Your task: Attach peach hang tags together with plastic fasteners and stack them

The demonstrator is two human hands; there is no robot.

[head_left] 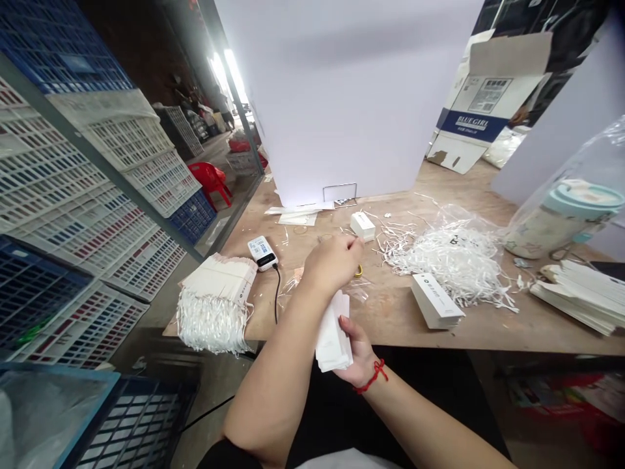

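My right hand (359,355), a red cord round its wrist, holds a stack of white paper cards (334,335) just over the table's front edge. Its thumb presses on the stack's side. Beyond it, my left hand (336,260) is closed with curled fingertips, and whatever they pinch is hidden. A small stack of white cards (362,225) sits right behind those fingertips. Close by on the table lies a yellow ring (359,270), partly covered by the hand. To the right stands a taller stack of printed white cards (437,301).
A heap of white strings (454,260) lies right on the wooden table (390,326). At left are a bundle of strung tags (215,299) and a small white device (262,253) with a black cable. A white panel (336,98) stands behind; a lidded cup (561,218) is far right.
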